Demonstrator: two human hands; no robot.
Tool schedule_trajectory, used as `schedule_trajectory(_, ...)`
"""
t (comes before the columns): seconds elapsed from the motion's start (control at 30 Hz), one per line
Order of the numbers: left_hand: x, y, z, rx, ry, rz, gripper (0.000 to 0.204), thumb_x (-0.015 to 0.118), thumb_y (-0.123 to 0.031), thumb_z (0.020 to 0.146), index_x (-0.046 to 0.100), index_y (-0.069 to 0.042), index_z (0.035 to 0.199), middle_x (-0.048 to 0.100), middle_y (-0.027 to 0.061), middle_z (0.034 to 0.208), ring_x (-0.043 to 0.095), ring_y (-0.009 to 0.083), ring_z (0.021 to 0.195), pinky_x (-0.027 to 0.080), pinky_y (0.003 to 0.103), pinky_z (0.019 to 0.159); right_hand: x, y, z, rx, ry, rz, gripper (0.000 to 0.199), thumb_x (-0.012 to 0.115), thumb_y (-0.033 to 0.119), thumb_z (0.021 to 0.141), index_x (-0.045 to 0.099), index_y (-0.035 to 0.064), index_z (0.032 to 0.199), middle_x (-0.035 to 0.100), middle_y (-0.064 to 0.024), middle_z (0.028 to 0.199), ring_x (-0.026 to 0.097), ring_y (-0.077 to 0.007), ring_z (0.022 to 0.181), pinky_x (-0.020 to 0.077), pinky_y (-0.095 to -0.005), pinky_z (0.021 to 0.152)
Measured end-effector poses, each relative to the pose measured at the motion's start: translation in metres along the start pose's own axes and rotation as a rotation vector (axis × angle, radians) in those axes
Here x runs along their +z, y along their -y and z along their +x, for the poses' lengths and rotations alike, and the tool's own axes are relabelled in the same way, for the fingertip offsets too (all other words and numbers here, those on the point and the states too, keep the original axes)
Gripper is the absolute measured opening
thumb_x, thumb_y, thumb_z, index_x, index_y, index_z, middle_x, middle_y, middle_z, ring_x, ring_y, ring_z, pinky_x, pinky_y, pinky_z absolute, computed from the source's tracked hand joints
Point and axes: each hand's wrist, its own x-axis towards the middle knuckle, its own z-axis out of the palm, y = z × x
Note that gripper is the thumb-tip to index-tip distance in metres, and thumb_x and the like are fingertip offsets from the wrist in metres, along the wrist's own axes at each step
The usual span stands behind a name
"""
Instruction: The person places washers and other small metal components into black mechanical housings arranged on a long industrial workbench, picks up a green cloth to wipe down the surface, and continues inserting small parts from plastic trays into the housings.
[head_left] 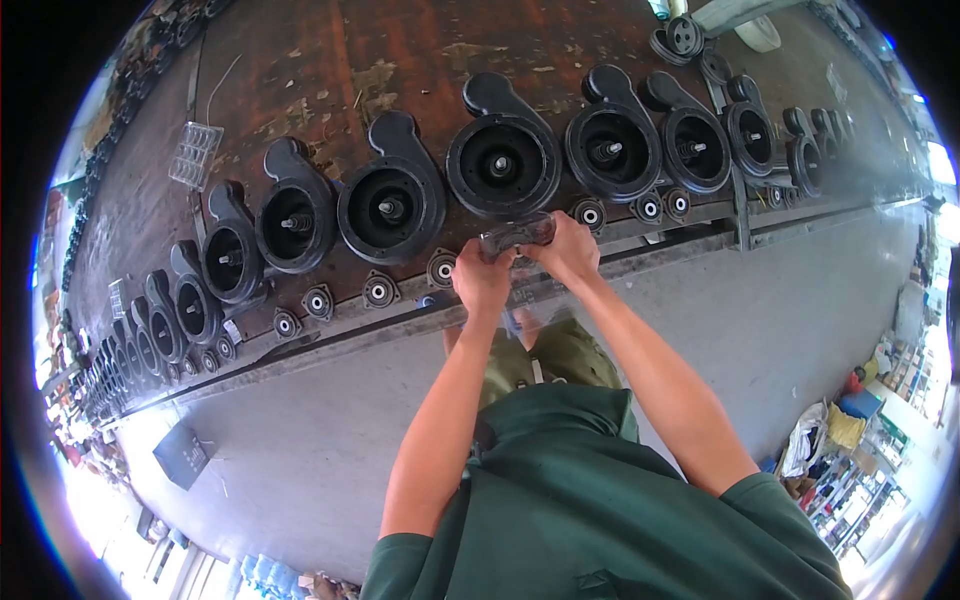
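Both my hands are closed on one small, dark, partly see-through plastic piece at the table's front edge. My left hand grips its left end and my right hand its right end, thumbs close together. Its exact kind I cannot make out. Just beyond stands a black round blower housing with a metal shaft in its middle and a rounded outlet at the far side. Close by my left hand lies a flange with a bearing; another bearing flange is right of my right hand.
Similar black housings line the table on both sides, with several bearing flanges along the front edge. A clear plastic tray lies at the far left. A dark box stands on the floor behind me, left.
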Motion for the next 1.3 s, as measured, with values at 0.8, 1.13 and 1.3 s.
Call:
schedule_trajectory(0.8, 0.002, 0.018, 0.014, -0.072, 0.050, -0.232, 0.035, 0.090, -0.022, 0.077, 0.062, -0.001, 0.081, 0.068, 0.0074, 0.070, 0.062, 0.0195, 0.053, 0.050, 0.035, 0.052, 0.005, -0.009, 0.019, -0.017, 0.050, 0.096, 0.053, 0.086, 0.038, 0.073, 0.067, 0.0054, 0.110, 0.076, -0.0126, 0.102, 0.073, -0.0328, 0.099, 0.0569, -0.0423, 0.086)
schedule_trajectory(1.13, 0.003, -0.007, 0.012, -0.118, -0.004, -0.005, 0.034, 0.087, -0.024, 0.075, 0.071, -0.003, 0.097, 0.074, 0.0103, 0.081, 0.069, 0.0248, 0.066, 0.055, 0.038, 0.061, 0.001, 0.013, 0.008, 0.091, 0.015, -0.009, 0.052, 0.085, 0.040, 0.076, 0.065, 0.0079, 0.112, 0.077, -0.0107, 0.103, 0.074, -0.0290, 0.101, 0.0574, -0.0417, 0.087)
schedule_trajectory(1.3, -0.002, -0.015, 0.013, -0.208, 0.046, 0.063, 0.042, 0.086, -0.032, 0.070, 0.072, -0.008, 0.101, 0.076, 0.0176, 0.095, 0.072, 0.0395, 0.096, 0.056, 0.047, 0.085, 0.002, 0.020, 0.008, 0.134, 0.018, -0.088, 0.058, 0.084, 0.042, 0.078, 0.061, 0.0072, 0.119, 0.074, -0.0155, 0.111, 0.071, -0.0335, 0.109, 0.0557, -0.0457, 0.092)
